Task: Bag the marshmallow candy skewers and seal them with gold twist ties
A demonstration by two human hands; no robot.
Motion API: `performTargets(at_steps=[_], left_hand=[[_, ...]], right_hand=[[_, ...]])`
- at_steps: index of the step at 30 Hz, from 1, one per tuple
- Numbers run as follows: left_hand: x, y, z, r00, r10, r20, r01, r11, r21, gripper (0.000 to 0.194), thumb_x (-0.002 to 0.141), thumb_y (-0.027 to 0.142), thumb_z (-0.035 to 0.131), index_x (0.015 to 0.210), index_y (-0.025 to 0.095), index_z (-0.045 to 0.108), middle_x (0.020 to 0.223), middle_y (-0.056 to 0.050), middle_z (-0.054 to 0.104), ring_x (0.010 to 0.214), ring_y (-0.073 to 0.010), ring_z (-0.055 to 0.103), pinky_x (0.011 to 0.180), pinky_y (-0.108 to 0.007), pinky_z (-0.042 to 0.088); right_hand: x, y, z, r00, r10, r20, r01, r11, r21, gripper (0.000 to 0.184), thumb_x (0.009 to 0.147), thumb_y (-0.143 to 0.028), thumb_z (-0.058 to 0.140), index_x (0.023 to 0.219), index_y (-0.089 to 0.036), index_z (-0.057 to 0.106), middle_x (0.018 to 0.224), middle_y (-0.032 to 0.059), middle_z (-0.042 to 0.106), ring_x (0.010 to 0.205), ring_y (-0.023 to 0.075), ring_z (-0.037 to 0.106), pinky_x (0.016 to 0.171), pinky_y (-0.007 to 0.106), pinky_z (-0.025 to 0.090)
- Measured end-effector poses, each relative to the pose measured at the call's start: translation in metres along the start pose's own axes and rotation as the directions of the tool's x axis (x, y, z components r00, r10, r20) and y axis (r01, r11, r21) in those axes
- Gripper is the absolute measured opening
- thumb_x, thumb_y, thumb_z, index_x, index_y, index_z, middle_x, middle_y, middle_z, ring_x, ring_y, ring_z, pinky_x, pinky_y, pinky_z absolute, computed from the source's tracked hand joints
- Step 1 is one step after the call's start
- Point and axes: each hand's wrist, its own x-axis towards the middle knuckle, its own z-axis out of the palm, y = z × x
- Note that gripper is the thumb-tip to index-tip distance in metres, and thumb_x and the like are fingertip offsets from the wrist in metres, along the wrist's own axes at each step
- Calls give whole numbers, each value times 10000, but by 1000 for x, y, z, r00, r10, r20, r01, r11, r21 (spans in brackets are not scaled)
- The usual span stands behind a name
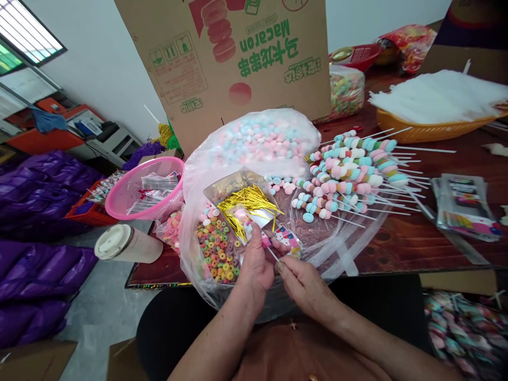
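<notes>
My left hand (256,264) is closed around a candy skewer in a printed clear wrapper (286,237), held just over the near rim of a big plastic-lined tray (349,248). My right hand (304,283) pinches the skewer's white stick (273,254) at its lower end. Directly beyond my hands lies a clear bag of gold twist ties (248,203). Left of that sit coloured ring candies (218,248). A pile of finished marshmallow skewers (349,172) lies at the tray's right. A bag of pink and blue marshmallows (262,140) fills the back.
A pink basket (137,198) and a lidded cup (127,243) stand at the left. A "Macaron" carton (238,58) rises behind. An orange basket of white sheets (432,127) and printed wrappers (464,206) lie on the right. Purple bags (35,275) cover the floor.
</notes>
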Motion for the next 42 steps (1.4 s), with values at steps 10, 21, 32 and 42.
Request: performTargets(at_steps=[10,21,32,42], left_hand=[[8,30,-18,989,-7,148,-2,998,65,464,746,558,558,938,138,602,808,-87,659,677,-178,630,689,-324,508],[-3,-28,4,976,190,105,-217,822,527,467,790,565,471,738,135,645,650,-60,642,764,-209,620,774,-316,460],[-57,76,-5,533,223,816,-380,-799,467,409,832,415,498,1163,182,554,1010,-140,663,944,-290,596,843,-452,414],[-27,48,-14,550,-53,833,-553,-771,316,297,900,245,355,1083,140,564,921,-119,664,828,-226,618,730,-376,471]], right_hand=[[1,9,-15,967,181,181,-242,875,419,339,830,-480,382,712,-184,495,317,-93,372,309,68,224,392,208,176],[14,7,-4,972,-115,-203,95,990,-103,240,837,-287,346,650,-196,465,610,25,553,563,145,493,519,247,355],[14,-3,-59,992,-126,29,129,985,-118,355,887,-382,349,582,-202,373,508,-42,390,502,105,374,481,220,284],[16,-35,-86,908,-243,341,402,733,-548,307,903,-249,340,668,-170,521,617,8,539,574,117,469,538,226,307]])
